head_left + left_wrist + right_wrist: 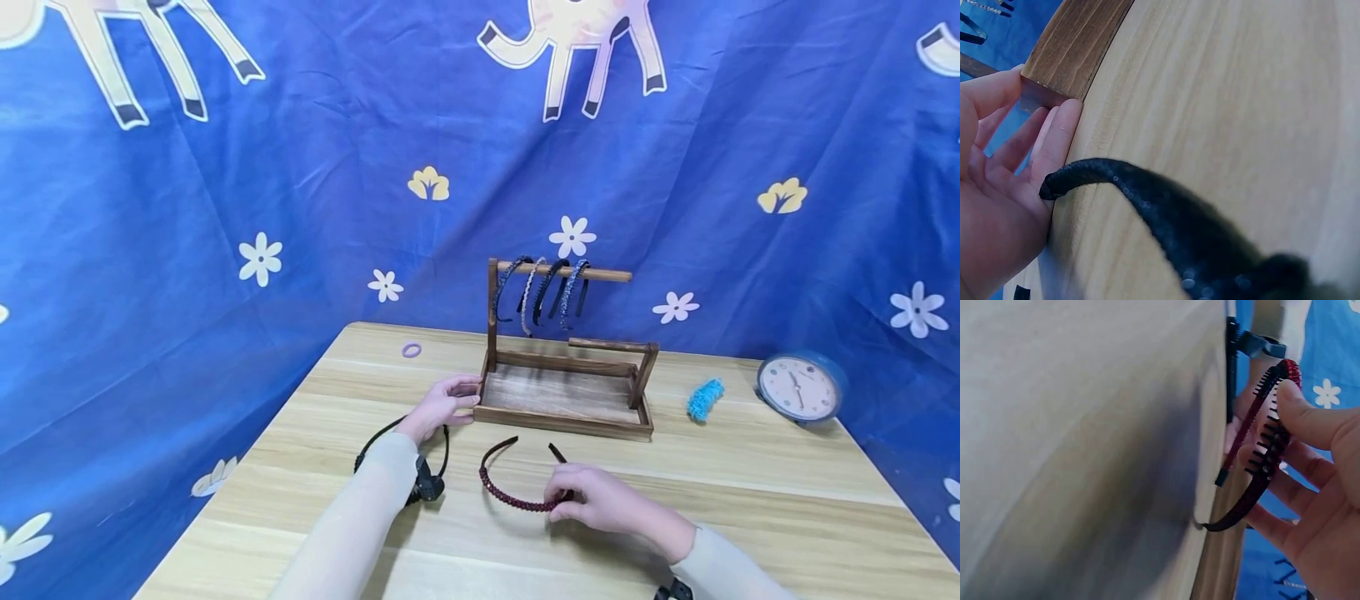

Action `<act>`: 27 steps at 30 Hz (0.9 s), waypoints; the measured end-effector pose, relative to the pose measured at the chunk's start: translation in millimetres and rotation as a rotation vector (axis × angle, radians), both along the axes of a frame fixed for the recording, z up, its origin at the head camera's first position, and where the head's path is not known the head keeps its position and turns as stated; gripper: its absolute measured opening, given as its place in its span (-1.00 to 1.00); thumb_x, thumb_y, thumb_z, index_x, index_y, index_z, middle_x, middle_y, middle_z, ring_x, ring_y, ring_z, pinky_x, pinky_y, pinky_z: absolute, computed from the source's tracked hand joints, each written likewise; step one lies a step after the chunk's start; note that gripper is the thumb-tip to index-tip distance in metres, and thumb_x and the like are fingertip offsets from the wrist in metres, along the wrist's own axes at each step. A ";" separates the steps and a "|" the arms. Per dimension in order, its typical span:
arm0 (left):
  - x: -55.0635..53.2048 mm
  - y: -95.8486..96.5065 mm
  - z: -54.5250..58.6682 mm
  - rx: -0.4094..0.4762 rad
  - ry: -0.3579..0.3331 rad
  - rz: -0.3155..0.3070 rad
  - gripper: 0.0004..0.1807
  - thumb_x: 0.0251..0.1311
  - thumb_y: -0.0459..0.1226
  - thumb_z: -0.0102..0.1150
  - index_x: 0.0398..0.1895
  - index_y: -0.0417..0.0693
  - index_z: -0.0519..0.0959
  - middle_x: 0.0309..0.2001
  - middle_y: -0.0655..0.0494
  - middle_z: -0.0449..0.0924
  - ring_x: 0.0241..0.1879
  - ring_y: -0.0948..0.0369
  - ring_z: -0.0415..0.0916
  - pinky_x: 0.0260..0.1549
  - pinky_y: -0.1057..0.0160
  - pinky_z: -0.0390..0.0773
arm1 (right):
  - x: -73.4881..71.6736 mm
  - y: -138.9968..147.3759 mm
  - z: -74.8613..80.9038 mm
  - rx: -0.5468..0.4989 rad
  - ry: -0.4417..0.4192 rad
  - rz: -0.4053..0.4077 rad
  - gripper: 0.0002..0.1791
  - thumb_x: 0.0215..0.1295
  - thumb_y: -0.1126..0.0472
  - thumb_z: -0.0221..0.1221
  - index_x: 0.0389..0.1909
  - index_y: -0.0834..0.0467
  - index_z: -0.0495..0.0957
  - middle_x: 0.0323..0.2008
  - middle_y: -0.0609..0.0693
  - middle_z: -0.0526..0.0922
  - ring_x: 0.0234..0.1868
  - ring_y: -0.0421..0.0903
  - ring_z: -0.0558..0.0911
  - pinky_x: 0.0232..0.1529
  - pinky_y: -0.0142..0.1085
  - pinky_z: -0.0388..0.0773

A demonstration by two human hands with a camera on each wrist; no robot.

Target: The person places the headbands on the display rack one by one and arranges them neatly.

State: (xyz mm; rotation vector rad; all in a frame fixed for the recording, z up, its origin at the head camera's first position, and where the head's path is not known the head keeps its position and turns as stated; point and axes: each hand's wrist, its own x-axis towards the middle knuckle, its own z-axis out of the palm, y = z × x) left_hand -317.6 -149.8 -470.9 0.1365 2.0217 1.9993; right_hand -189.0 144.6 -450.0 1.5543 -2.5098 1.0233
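Observation:
My left hand [438, 408] reaches to the left end of a brown wooden rack [562, 427], fingers nearly straight and fingertips against its corner. In the left wrist view, the thumb and fingers touch the end of the wooden tray edge [1063, 56]. A black headband [1154, 212] lies beneath my left wrist. My right hand [596, 497] pinches a dark red beaded headband [510, 497] by its right side, above the table front. Its inner comb teeth show beside the thumb in the right wrist view, with one end [1222, 522] close to the tabletop.
Several headbands [567, 293] hang on the rack's upper bar [611, 275]; a shorter lower bar [607, 344] stands at its right. A purple ring [411, 350] lies at the back left. To the right are a blue fuzzy bundle [705, 400] and a round clock [798, 388].

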 end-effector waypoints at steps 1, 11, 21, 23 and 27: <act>0.1 0.0 -0.1 -0.002 0.005 0.000 -0.48 0.21 -0.44 0.09 0.27 -0.15 0.32 0.23 -0.21 0.28 0.13 -0.07 0.35 -0.02 -0.08 0.52 | 1.4 2.5 1.6 -0.035 -0.008 0.009 -0.84 0.09 0.25 0.29 -0.29 0.04 0.57 -0.29 -0.23 0.56 -0.25 -0.32 0.53 -0.15 -0.39 0.56; 0.0 -0.2 -0.5 -0.002 -0.007 0.023 -0.49 0.19 -0.44 0.12 0.24 -0.09 0.38 0.21 -0.16 0.32 0.10 -0.04 0.39 -0.05 -0.06 0.54 | 10.6 25.4 20.2 -0.194 -0.023 -0.055 -0.81 0.15 0.30 0.24 -0.19 0.11 0.57 -0.29 -0.09 0.63 -0.26 -0.20 0.60 -0.18 -0.32 0.62; -1.2 1.8 -0.2 0.009 -0.017 0.024 -0.50 0.20 -0.44 0.12 0.24 -0.10 0.38 0.22 -0.15 0.32 0.12 -0.04 0.37 -0.07 -0.04 0.56 | 10.6 54.8 31.3 -0.284 -0.250 -0.276 -0.88 0.19 0.30 0.22 -0.24 0.15 0.57 -0.34 -0.06 0.63 -0.31 -0.23 0.59 -0.29 -0.31 0.65; -0.8 1.8 0.7 0.005 -0.016 0.020 -0.51 0.21 -0.45 0.09 0.24 -0.12 0.37 0.22 -0.17 0.31 0.13 -0.06 0.36 -0.08 -0.03 0.57 | 10.3 59.6 33.2 -0.295 -0.285 -0.320 -0.87 0.20 0.28 0.22 -0.23 0.15 0.56 -0.34 -0.06 0.63 -0.30 -0.22 0.60 -0.29 -0.32 0.65; 0.0 1.4 2.1 0.001 -0.019 0.021 -0.52 0.23 -0.47 0.05 0.24 -0.12 0.36 0.24 -0.18 0.29 0.15 -0.08 0.34 -0.08 -0.02 0.57 | 8.8 68.4 34.2 -0.334 -0.347 -0.354 -0.84 0.21 0.30 0.21 -0.19 0.19 0.53 -0.37 0.01 0.63 -0.33 -0.09 0.63 -0.33 -0.28 0.65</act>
